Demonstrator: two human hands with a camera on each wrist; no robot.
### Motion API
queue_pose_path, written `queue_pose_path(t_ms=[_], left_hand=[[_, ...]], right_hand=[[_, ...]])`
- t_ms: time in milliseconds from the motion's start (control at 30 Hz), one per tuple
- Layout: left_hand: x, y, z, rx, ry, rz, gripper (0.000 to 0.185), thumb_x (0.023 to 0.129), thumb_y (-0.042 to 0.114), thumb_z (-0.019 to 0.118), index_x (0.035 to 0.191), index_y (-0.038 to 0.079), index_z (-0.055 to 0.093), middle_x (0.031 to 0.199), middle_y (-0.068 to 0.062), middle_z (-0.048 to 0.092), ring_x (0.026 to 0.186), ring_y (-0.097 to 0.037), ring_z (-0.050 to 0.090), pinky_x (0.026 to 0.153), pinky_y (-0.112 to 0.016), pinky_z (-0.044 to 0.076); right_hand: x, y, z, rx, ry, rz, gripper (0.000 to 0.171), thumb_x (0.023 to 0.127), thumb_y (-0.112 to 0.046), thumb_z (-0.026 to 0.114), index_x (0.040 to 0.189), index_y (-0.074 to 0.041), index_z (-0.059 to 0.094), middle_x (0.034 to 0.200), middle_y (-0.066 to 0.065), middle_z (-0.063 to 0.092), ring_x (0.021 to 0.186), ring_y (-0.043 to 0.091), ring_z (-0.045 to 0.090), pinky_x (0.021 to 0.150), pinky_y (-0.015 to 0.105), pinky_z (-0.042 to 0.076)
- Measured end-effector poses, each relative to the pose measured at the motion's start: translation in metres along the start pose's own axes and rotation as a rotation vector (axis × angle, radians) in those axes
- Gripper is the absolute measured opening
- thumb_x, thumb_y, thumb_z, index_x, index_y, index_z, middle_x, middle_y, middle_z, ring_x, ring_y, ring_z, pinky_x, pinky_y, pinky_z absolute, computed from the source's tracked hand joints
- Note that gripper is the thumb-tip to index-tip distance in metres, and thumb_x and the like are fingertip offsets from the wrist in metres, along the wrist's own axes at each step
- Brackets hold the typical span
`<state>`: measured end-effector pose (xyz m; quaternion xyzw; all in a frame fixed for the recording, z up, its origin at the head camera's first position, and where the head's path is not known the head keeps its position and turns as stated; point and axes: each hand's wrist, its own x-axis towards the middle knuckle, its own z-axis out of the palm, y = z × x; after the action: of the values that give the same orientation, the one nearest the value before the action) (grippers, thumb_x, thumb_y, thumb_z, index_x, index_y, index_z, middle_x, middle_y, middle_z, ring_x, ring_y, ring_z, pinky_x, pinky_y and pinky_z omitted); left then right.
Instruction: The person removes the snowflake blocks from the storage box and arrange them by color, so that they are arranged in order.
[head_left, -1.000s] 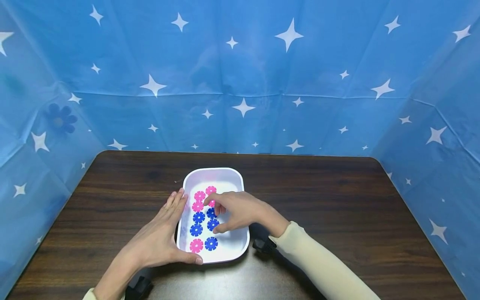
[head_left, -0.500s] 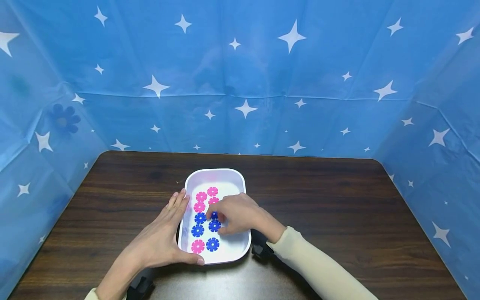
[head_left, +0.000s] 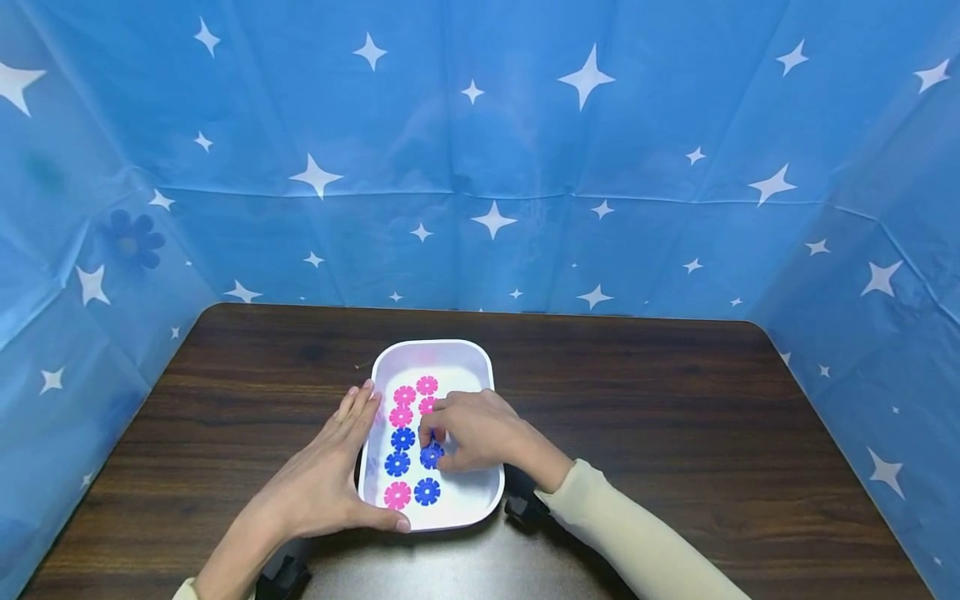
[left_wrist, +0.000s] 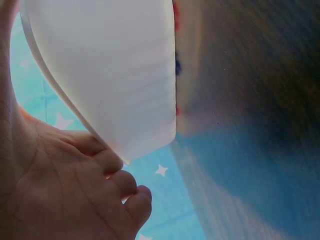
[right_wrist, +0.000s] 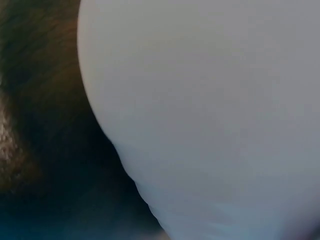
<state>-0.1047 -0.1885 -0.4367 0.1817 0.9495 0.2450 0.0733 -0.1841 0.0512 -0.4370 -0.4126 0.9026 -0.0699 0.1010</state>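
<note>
A white tray [head_left: 468, 360] lies on the table with pink and blue notched, flower-shaped discs in two columns. My left hand [head_left: 318, 479] spans its near left corner, straight fingers along the left wall and thumb at the near rim. In the left wrist view, the fingers [left_wrist: 107, 160] touch the rim of the tray [left_wrist: 110, 75]. Over the right column reaches my right hand [head_left: 476, 429], index finger bent and thumb apart from it. A blue disc [head_left: 431, 456] shows between them; another is mostly hidden under the fingers. I cannot tell whether they grip it.
A pink disc [head_left: 397, 496] and a blue disc [head_left: 427, 492] form the nearest row. Several pink discs, one of them a pink disc [head_left: 427, 385], lie farther back. The dark wooden table [head_left: 637, 417] meets a blue starry curtain [head_left: 525, 150] at its back and sides.
My right hand's fingers have drawn nearer and curled more, over the upper blue disc of the right column; thumb and index finger are closer together. The left hand stays at the tray.
</note>
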Motion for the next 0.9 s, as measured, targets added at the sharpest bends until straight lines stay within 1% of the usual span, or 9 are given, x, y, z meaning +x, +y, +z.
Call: queue_pose_path(t_ms=[167,333,467,567,700,767,900], left_hand=[[0.001,0.001,0.000,-0.003,0.004,-0.004,0.152,0.053,0.089,0.077,0.166,0.015,0.007,0.175,-0.004,-0.003,0.162,-0.035,0.001,0.121,-0.066,0.024],[0.002,0.001,0.000,0.001,0.000,-0.020,0.153,0.051,0.088,0.079,0.166,0.014,0.010,0.175,-0.003,-0.001,0.162,-0.033,0.001,0.123,-0.064,0.022],[0.002,0.001,0.000,-0.013,-0.006,-0.026,0.153,0.051,0.086,0.080,0.166,0.015,0.010,0.175,-0.003,0.000,0.162,-0.033,0.001,0.123,-0.065,0.021],[0.001,0.001,0.000,-0.016,-0.002,-0.024,0.152,0.052,0.087,0.080,0.166,0.015,0.009,0.175,-0.003,0.000,0.162,-0.033,0.001,0.123,-0.066,0.021],[0.000,0.001,0.000,-0.018,-0.003,-0.019,0.151,0.053,0.088,0.078,0.166,0.014,0.010,0.175,-0.005,0.001,0.162,-0.035,0.001,0.121,-0.067,0.022],[0.000,0.001,0.000,-0.018,0.000,-0.016,0.151,0.053,0.088,0.078,0.166,0.013,0.011,0.175,-0.005,0.001,0.162,-0.035,0.002,0.121,-0.068,0.022],[0.001,0.001,-0.001,-0.016,0.004,-0.013,0.152,0.052,0.086,0.081,0.166,0.011,0.012,0.175,-0.003,-0.001,0.162,-0.034,0.002,0.122,-0.066,0.023]], right_hand=[[-0.002,0.000,-0.002,0.057,0.002,-0.007,0.025,0.084,-0.038,0.084,0.105,-0.035,0.071,0.089,-0.017,0.066,0.081,0.001,0.054,0.067,0.022,0.043],[-0.003,0.001,-0.004,0.142,-0.015,-0.022,0.018,0.088,-0.030,0.082,0.102,-0.031,0.071,0.082,-0.017,0.064,0.075,-0.001,0.054,0.068,0.020,0.045],[-0.004,0.002,-0.007,0.205,-0.007,-0.061,0.012,0.090,-0.023,0.079,0.100,-0.026,0.073,0.079,-0.017,0.061,0.074,0.000,0.054,0.070,0.018,0.044],[-0.006,0.002,-0.011,0.266,0.009,-0.088,0.009,0.091,-0.018,0.077,0.099,-0.021,0.075,0.079,-0.014,0.062,0.074,0.001,0.054,0.071,0.017,0.044],[-0.012,0.002,-0.014,0.344,0.032,-0.099,0.011,0.092,-0.015,0.073,0.103,-0.016,0.077,0.079,-0.012,0.062,0.073,0.002,0.054,0.070,0.015,0.045],[-0.015,0.002,-0.015,0.374,0.053,-0.105,0.012,0.093,-0.014,0.072,0.103,-0.015,0.077,0.078,-0.012,0.062,0.072,0.002,0.053,0.068,0.015,0.045],[-0.022,0.002,-0.017,0.425,0.114,-0.131,0.008,0.093,-0.011,0.070,0.098,-0.013,0.076,0.076,-0.010,0.061,0.069,0.002,0.052,0.065,0.014,0.043]])
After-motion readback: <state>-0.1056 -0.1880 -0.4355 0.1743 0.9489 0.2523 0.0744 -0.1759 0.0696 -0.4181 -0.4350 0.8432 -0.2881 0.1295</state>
